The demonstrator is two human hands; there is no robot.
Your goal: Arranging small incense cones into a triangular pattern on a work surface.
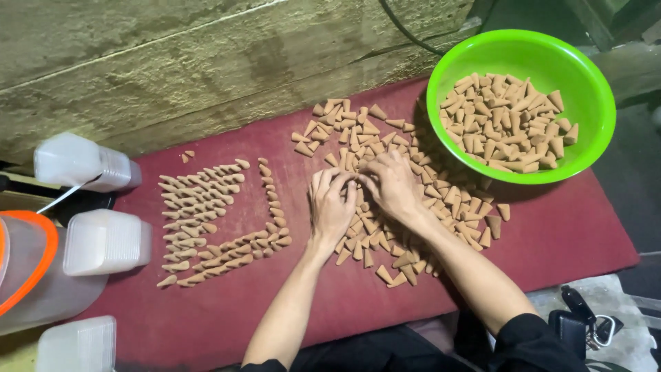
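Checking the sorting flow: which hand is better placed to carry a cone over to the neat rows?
Probably the left hand: it rests on the loose pile nearest the rows; the right hand is farther, toward the green bowl.

Stacks of clear lidded plastic boxes (107,241) at left, no labels

Soft, fairly dim light falls from above, casting a shadow near the green bowl (521,103) onto the red cloth (564,234), the centre sharp, the near corners dark and slightly blurred, without glare.
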